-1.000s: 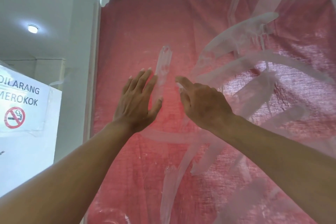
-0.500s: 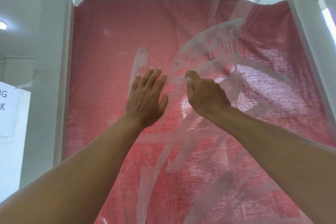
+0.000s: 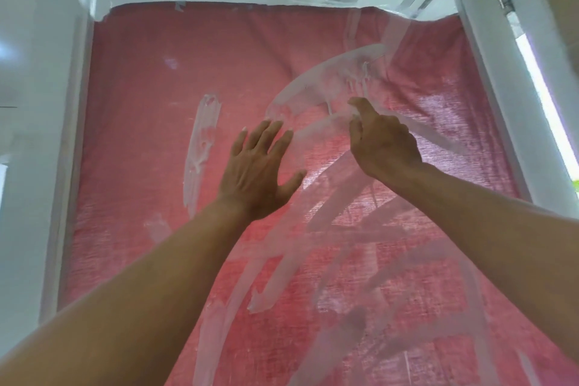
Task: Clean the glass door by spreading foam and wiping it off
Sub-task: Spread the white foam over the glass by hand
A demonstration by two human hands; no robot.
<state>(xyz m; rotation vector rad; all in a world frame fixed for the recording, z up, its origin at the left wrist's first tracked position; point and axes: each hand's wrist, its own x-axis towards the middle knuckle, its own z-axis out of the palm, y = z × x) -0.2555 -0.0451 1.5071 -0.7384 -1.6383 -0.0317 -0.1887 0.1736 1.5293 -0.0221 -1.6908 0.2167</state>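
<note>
Fingers (image 3: 266,138) of left hand (image 3: 257,172) straight, spread flat against glass door (image 3: 141,78); right hand (image 3: 383,142) curled loosely, gripping nothing visible, fingertips touching foam (image 3: 326,84). Behind glass, red cloth (image 3: 219,41) (filling white frame (image 3: 72,103)). Foam streaked across middle and right, 1 upright smear left.

Your glass door (image 3: 150,78) stands upright in its white frame, a red cloth showing through it. White foam (image 3: 326,84) streaks it in curved smears across the middle and right, with one vertical streak at left.
</note>
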